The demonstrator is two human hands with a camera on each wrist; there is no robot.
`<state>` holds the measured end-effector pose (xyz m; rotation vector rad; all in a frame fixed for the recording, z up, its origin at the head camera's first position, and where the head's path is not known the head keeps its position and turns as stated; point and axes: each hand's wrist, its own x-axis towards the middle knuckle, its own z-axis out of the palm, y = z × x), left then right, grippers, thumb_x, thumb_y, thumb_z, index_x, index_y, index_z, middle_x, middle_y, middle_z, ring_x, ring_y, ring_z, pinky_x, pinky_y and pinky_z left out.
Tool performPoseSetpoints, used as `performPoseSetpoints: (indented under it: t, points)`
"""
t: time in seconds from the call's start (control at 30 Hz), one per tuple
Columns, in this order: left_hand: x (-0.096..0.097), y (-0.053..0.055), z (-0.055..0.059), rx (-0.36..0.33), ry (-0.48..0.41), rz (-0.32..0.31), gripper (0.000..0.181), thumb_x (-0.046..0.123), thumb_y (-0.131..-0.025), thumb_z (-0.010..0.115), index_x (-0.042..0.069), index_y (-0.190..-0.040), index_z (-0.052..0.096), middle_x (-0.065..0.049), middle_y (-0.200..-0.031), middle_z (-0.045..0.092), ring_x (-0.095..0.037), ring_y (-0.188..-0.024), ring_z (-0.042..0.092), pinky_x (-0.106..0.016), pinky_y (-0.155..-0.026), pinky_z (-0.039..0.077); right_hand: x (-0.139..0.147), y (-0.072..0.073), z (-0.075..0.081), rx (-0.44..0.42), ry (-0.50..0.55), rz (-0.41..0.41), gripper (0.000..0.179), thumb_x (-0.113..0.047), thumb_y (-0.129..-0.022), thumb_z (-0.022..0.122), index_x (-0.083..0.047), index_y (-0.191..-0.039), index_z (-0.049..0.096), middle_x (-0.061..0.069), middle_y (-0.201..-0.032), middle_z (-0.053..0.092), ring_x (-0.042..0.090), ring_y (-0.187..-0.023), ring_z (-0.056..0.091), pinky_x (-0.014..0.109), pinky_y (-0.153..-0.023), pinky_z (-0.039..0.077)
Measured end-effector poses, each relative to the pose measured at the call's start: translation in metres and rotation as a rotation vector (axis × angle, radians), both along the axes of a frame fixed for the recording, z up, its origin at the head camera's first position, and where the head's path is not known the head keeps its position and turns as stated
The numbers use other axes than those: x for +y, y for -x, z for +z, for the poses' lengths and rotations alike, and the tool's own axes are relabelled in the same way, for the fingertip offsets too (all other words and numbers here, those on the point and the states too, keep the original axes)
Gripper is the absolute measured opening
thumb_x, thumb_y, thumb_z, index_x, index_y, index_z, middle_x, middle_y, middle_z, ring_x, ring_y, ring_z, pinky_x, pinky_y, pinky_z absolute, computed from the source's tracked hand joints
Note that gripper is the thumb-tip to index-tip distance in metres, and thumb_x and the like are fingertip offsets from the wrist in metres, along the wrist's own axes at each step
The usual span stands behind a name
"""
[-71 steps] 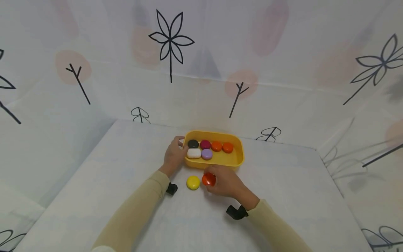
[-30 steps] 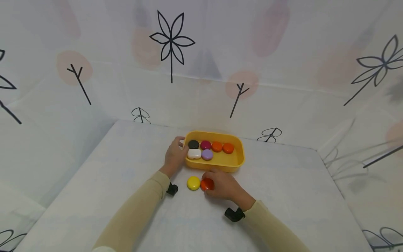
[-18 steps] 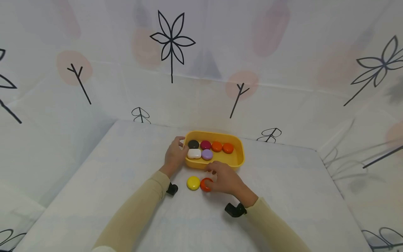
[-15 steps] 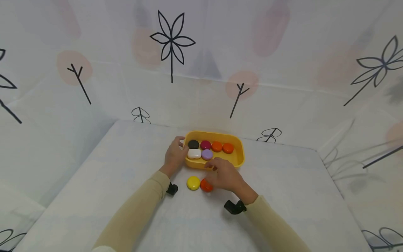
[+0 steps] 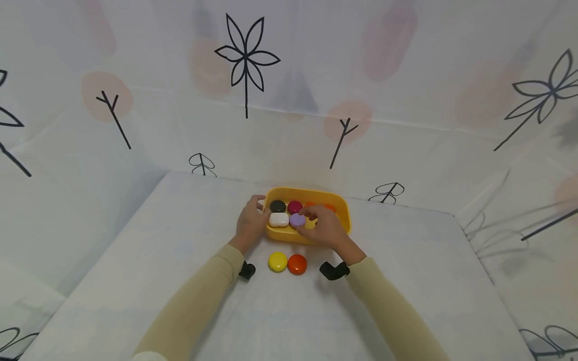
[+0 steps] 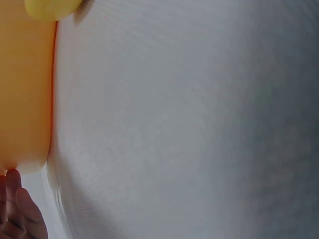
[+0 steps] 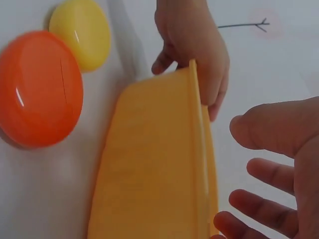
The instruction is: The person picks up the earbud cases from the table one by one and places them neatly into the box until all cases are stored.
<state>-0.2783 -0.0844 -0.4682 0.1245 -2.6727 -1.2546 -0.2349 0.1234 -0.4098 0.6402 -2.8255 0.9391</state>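
My left hand (image 5: 250,220) grips the left end of a yellow plastic tray (image 5: 311,190), thumb at the rim. My right hand (image 5: 325,228) hovers over the tray's front right part, fingertips near a lilac round piece (image 5: 296,220); whether they touch is unclear. The right wrist view shows that hand's fingers (image 7: 266,206) spread, holding nothing. Also in the tray lie a white rounded-rectangular piece (image 5: 279,219), a black disc (image 5: 277,206), a maroon disc (image 5: 295,207) and orange discs (image 5: 309,205), partly hidden by my right hand.
Before the tray, a glossy yellow disc (image 5: 277,261) and a red-orange disc (image 5: 297,264) lie side by side on the white-covered table (image 5: 244,321). A patterned cloth wall (image 5: 289,135) rises close behind the tray.
My right hand has put the red-orange disc down beside the yellow one, let go, and moved forward over the tray. My left hand has stayed at the tray's left end.
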Motion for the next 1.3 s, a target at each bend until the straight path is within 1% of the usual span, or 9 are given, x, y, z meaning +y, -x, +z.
performPoseSetpoints:
  t: [0.1,0.17,0.33,0.53,0.67,0.87,0.93,1.13,1.3]
  points:
    - [0.0,0.0,0.001,-0.001,-0.004,0.001,0.041,0.029,-0.078,0.051,0.023,-0.118,0.045,0.001,-0.091,0.053,-0.016,-0.071,0.051,-0.026,-0.057,0.042,0.0,0.01,-0.003,-0.047,-0.008,-0.015,0.039,-0.04,-0.069,0.068,-0.018,-0.1,0.059,0.005,-0.104,0.058,0.024,-0.093,0.053,0.035,-0.079,0.046]
    - [0.0,0.0,0.001,-0.005,-0.004,0.002,0.042,0.029,-0.077,0.051,0.023,-0.118,0.045,0.001,-0.092,0.053,-0.016,-0.071,0.051,-0.026,-0.057,0.041,0.0,0.017,-0.007,-0.065,0.001,-0.013,0.042,-0.042,-0.069,0.068,-0.016,-0.102,0.059,0.006,-0.105,0.058,0.025,-0.095,0.053,0.036,-0.08,0.046]
    - [0.0,0.001,0.001,-0.021,-0.01,0.002,0.043,0.03,-0.077,0.051,0.024,-0.119,0.045,0.001,-0.093,0.053,-0.016,-0.072,0.05,-0.026,-0.057,0.042,0.0,0.031,-0.015,-0.109,0.022,-0.009,0.041,-0.036,-0.071,0.067,-0.013,-0.104,0.059,0.006,-0.105,0.057,0.024,-0.094,0.051,0.038,-0.081,0.044]
    - [-0.001,0.001,0.0,-0.031,-0.011,-0.001,0.045,0.029,-0.077,0.051,0.024,-0.12,0.044,0.0,-0.095,0.054,-0.016,-0.072,0.051,-0.026,-0.058,0.042,-0.002,0.041,-0.022,-0.221,0.003,-0.065,0.043,-0.04,-0.069,0.069,-0.02,-0.105,0.059,0.002,-0.106,0.056,0.021,-0.094,0.048,0.038,-0.08,0.045]
    - [-0.001,0.001,-0.001,-0.046,-0.019,0.0,0.045,0.03,-0.077,0.051,0.025,-0.121,0.043,0.0,-0.097,0.053,-0.016,-0.073,0.051,-0.026,-0.059,0.043,-0.001,0.046,-0.027,-0.261,-0.013,-0.074,0.045,-0.042,-0.066,0.07,-0.023,-0.105,0.058,0.001,-0.102,0.055,0.02,-0.092,0.047,0.035,-0.078,0.045]
    - [0.0,0.003,-0.004,-0.053,-0.018,0.003,0.045,0.031,-0.077,0.051,0.026,-0.121,0.043,0.001,-0.097,0.053,-0.016,-0.074,0.051,-0.026,-0.06,0.044,-0.001,0.048,-0.031,-0.28,-0.046,-0.061,0.042,-0.04,-0.067,0.071,-0.024,-0.103,0.058,0.001,-0.091,0.054,0.02,-0.084,0.047,0.029,-0.069,0.045]
    - [0.0,0.003,-0.004,-0.051,-0.021,0.001,0.045,0.03,-0.077,0.051,0.026,-0.121,0.043,0.001,-0.098,0.053,-0.016,-0.075,0.051,-0.026,-0.061,0.044,-0.001,0.049,-0.032,-0.281,-0.061,-0.054,0.04,-0.039,-0.067,0.07,-0.025,-0.103,0.058,0.002,-0.09,0.054,0.02,-0.083,0.047,0.028,-0.068,0.045]
    - [-0.001,0.003,-0.004,-0.042,-0.025,-0.001,0.045,0.03,-0.077,0.051,0.026,-0.12,0.043,0.001,-0.097,0.054,-0.016,-0.075,0.051,-0.026,-0.06,0.043,-0.004,0.052,-0.036,-0.28,-0.093,-0.041,0.038,-0.035,-0.068,0.071,-0.027,-0.103,0.058,-0.001,-0.09,0.055,0.018,-0.083,0.048,0.027,-0.07,0.046]
    - [-0.002,0.005,-0.005,-0.048,-0.018,-0.002,0.045,0.03,-0.077,0.051,0.026,-0.12,0.043,0.001,-0.097,0.054,-0.016,-0.076,0.051,-0.026,-0.061,0.043,-0.006,0.054,-0.038,-0.278,-0.095,-0.042,0.037,-0.033,-0.067,0.072,-0.027,-0.101,0.058,-0.003,-0.092,0.055,0.018,-0.085,0.049,0.029,-0.073,0.047]
